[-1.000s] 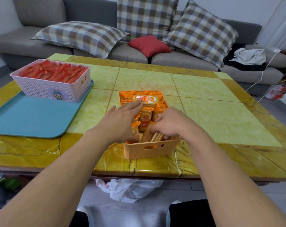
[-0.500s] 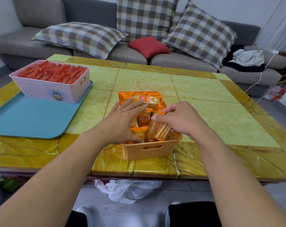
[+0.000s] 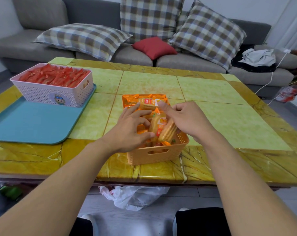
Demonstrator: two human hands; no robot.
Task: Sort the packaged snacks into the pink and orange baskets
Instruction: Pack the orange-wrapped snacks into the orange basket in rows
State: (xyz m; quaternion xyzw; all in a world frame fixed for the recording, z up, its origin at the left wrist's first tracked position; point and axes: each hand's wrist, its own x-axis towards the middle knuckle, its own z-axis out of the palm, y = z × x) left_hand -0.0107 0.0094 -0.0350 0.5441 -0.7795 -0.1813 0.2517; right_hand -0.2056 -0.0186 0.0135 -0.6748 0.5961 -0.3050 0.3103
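Baskets, two: pink basket (image 3: 47, 94), orange basket (image 3: 154, 155); left hand (image 3: 129, 132) and right hand (image 3: 189, 120) fingers loosely apart.

Here's the table (image 3: 203, 92), yellow-green tiles inside a glossy amber marbled border, carrying everything in play. Over on its left a teal tray (image 3: 33, 123) lies flat, reaching to the near border, and the pink basket (image 3: 59, 94) full of red packets sits on the tray's far end. Near the front edge, about the middle, the orange basket (image 3: 158, 155) stands straight on the tabletop, packed with orange snack packs.
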